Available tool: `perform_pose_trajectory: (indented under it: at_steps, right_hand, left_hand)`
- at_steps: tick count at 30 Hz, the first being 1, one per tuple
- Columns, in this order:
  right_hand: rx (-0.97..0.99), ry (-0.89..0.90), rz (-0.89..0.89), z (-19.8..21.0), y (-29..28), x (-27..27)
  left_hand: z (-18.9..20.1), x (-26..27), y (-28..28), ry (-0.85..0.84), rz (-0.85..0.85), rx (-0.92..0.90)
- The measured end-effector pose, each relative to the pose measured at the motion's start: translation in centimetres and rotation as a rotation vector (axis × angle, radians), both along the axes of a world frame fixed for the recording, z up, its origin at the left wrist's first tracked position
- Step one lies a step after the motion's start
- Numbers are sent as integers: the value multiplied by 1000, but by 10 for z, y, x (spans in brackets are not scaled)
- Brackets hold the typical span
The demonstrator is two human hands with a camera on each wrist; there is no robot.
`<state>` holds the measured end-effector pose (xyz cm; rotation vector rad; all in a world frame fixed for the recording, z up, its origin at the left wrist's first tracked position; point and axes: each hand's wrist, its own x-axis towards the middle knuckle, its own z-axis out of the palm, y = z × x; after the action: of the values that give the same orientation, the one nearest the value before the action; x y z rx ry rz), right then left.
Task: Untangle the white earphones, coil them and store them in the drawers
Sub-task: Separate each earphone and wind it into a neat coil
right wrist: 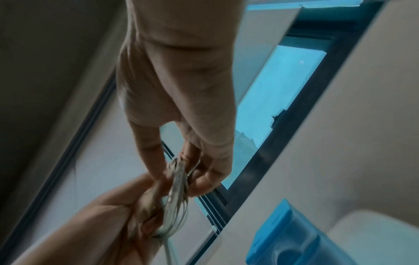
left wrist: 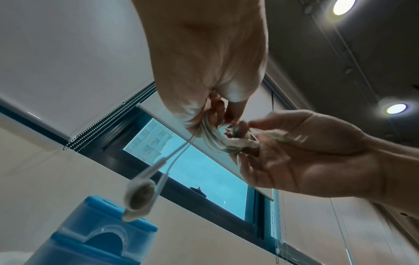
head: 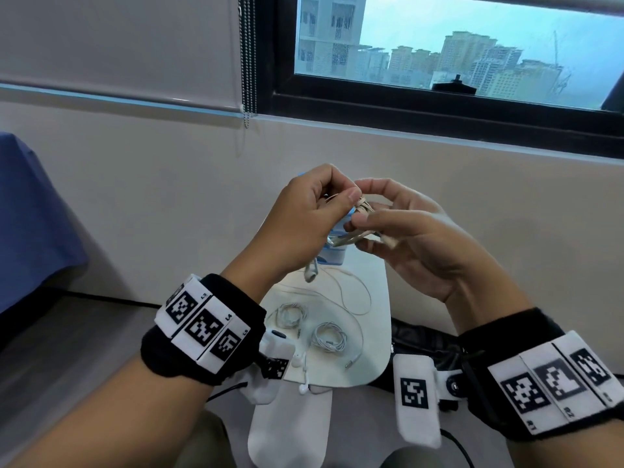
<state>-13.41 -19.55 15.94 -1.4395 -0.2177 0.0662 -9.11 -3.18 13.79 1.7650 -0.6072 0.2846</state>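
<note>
Both hands are raised above the small white table [head: 376,346] with a coil of white earphones [head: 362,209] between them. My left hand [head: 337,201] pinches the coil's left side between thumb and fingers. My right hand [head: 366,214] pinches the wound middle of the coil [right wrist: 178,195] with thumb and index finger. From the left hand [left wrist: 217,114] the coil's two earbuds [left wrist: 138,197] dangle on short leads. The blue drawers [left wrist: 95,233] stand below and behind the hands, mostly hidden in the head view.
Two more coiled earphones [head: 291,314] [head: 329,337] lie on the table, with a loose uncoiled earphone cable [head: 358,298] and its earbuds [head: 303,366] near the front edge. A black bag [head: 422,336] lies to the right, a blue cloth [head: 33,214] to the left.
</note>
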Motion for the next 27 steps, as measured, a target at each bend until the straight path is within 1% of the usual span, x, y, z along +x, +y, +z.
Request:
perform_pose_trajectory:
  at_steps: [2,5,6,7,8,11,12,15,18,20,22,23,27]
  right_hand:
    - [-183,-81,-63,2,0,-1]
    - [-598,-236,-158,5,-1,-1]
    - [-673,-255,-166,5,-1,-1]
    - [-691,-262,-169,6,0,-1]
    - [-663,-256,-165,6,0,-1]
    - [-461,-163,-125,5,1,0]
    - [-427,-145,-112,4,2,-1]
    - [-375,-159,-112,-1,8,-1]
    - [-219,-164,-111,-8,12,2]
    - [-171,-166,-121,-9,12,3]
    - [-200,-186,-139,-8,11,3]
    - [-256,-215,-158,-6,11,2]
    - [-637,-392,-256,-4,12,1]
  left_hand:
    - [0,0,1,-3,12,11]
    - [1,1,0,-5,51,37]
    - [1,1,0,-9,64,44]
    - [1,1,0,-13,71,44]
    - [2,1,-1,-17,77,42]
    - [4,-1,-3,-33,93,45]
    - [4,-2,-3,-37,93,48]
    - [3,-2,-3,-32,78,42]
    - [3,-2,-2,-27,57,17]
    - [5,-3,-1,-44,67,23]
    - [6,-4,-1,-59,80,28]
    - [6,-4,-1,-61,82,24]
    - [4,-1,-2,-58,90,-1]
